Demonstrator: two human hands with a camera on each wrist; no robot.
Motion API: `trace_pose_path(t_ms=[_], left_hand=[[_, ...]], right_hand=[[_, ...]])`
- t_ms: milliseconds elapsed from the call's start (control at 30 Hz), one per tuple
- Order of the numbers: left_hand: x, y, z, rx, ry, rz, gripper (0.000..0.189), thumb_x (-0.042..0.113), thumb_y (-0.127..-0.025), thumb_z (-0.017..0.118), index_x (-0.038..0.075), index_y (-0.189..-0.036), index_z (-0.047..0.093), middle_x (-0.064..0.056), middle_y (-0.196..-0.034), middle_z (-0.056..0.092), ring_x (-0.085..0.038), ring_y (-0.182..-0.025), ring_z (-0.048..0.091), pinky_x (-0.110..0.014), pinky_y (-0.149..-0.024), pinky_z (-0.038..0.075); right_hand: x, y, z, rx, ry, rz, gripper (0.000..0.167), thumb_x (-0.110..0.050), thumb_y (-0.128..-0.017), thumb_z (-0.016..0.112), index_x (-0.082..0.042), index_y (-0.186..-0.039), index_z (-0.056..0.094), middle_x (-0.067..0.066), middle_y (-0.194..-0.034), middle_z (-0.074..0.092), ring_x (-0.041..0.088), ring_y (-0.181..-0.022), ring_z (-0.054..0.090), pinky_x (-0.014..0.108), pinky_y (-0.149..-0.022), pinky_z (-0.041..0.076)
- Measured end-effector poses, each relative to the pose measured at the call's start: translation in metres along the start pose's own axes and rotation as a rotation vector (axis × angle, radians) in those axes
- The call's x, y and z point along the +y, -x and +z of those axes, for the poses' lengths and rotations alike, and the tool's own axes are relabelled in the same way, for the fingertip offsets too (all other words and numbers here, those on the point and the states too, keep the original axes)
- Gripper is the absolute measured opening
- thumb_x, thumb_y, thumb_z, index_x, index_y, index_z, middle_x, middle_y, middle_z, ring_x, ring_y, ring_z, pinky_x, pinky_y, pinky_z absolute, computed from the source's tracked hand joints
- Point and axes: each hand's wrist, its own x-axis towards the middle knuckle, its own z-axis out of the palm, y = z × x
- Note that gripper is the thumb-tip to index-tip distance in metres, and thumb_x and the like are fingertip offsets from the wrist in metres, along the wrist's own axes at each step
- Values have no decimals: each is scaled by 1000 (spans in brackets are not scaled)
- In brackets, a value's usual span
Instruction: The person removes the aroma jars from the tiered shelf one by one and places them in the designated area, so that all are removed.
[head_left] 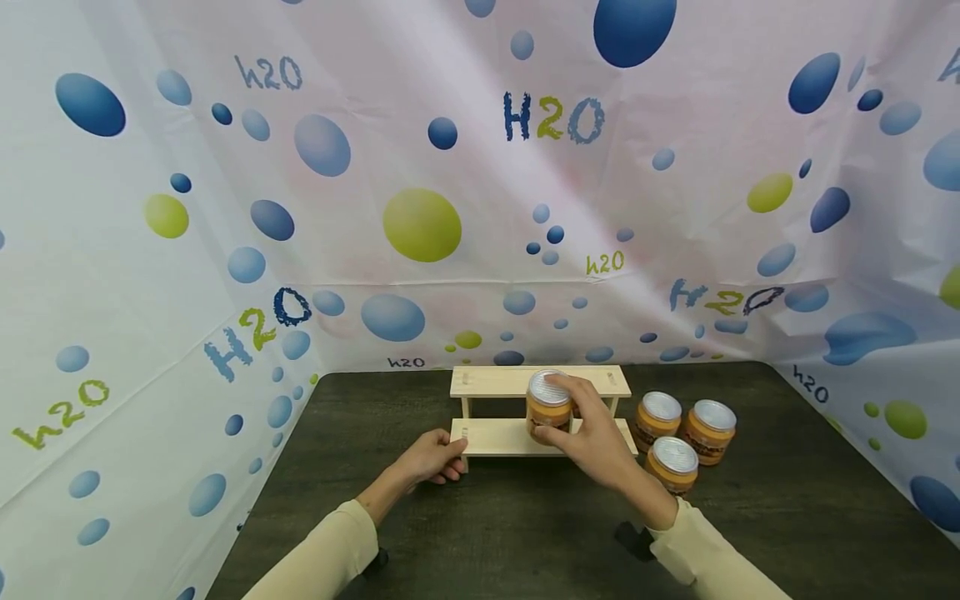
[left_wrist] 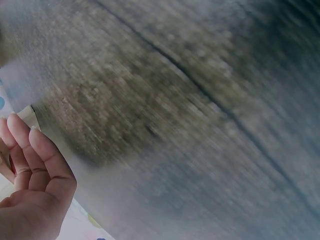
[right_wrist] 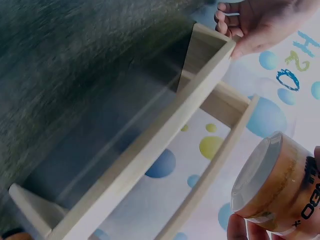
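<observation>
A two-tier light wooden shelf (head_left: pixel 491 437) stands at the back of the dark table. My right hand (head_left: pixel 592 433) grips an orange jar (head_left: pixel 546 412) with a silvery lid, thumb low on its side and fingers at the lid. In the head view the jar overlaps both tiers; the right wrist view shows its base (right_wrist: pixel 255 172) raised off the boards. At the left end of the lower tier my left hand (head_left: pixel 433 457) holds the shelf's corner, thumb on the board and fingers curled below. The left wrist view catches only part of that hand (left_wrist: pixel 37 175).
To the right of the shelf stand three similar jars: one at the back (head_left: pixel 657 417), one at the right (head_left: pixel 708 433) and one in front (head_left: pixel 672 467). A backdrop (head_left: pixel 420 225) with coloured dots hangs behind and beside the table (head_left: pixel 510 525).
</observation>
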Motion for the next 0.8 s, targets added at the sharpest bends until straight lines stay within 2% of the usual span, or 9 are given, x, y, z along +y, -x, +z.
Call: trace_pose_path(t_ms=[200,600,800], left_hand=[[2,0,0,7,-3,-6,28,33,-106,52,5,-101,56,-1,-79,70,-9,-64,64,-28,-60,51],[1,1,-1,-1,-5,-6,29,32,-106,52,4,-104,56,-2,-79,70,-9,-65,65,-28,-61,52],[1,1,-1,-7,1,-12,29,33,-106,52,4,-103,55,-2,-81,70,-9,-66,65,-29,-63,52]], right_hand=[[1,3,-13,11,26,-1,72,-14,-82,84,-19,-144,47,14,-135,52,29,-116,57,42,-84,51],[5,11,-27,18,42,-3,70,-13,-83,84,-18,-143,49,12,-132,54,26,-114,58,37,-84,51],[6,16,-34,39,45,1,69,-13,-83,84,-17,-143,50,12,-132,55,26,-114,57,38,-83,50]])
